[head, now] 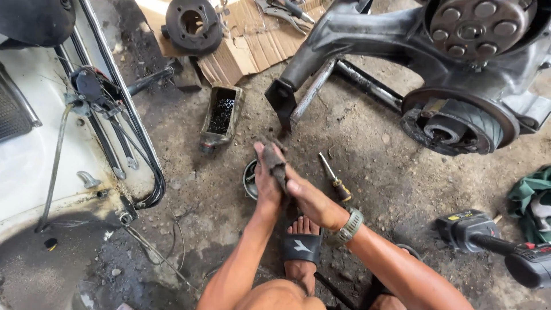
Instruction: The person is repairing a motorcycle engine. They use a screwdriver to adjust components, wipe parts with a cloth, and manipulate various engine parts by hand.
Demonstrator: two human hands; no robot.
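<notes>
Both hands meet over the dirt floor in the middle of the head view. My left hand (266,182) and my right hand (313,201) are shut together on a dirty grey rag (274,159) that is wrapped around something I cannot make out. A metal watch sits on my right wrist. Just behind my left hand a small round metal tin (249,179) stands on the ground, partly hidden. A screwdriver (336,179) with a dark and yellow handle lies right of my hands. My sandalled foot (301,248) is below them.
A scooter engine and swingarm (459,74) with an exposed hub stands at the upper right. A black oily tray (221,113) lies ahead. Cardboard with a round part (193,24) and pliers lies at the top. White scooter bodywork with cables (109,115) fills the left. A power tool (488,238) lies right.
</notes>
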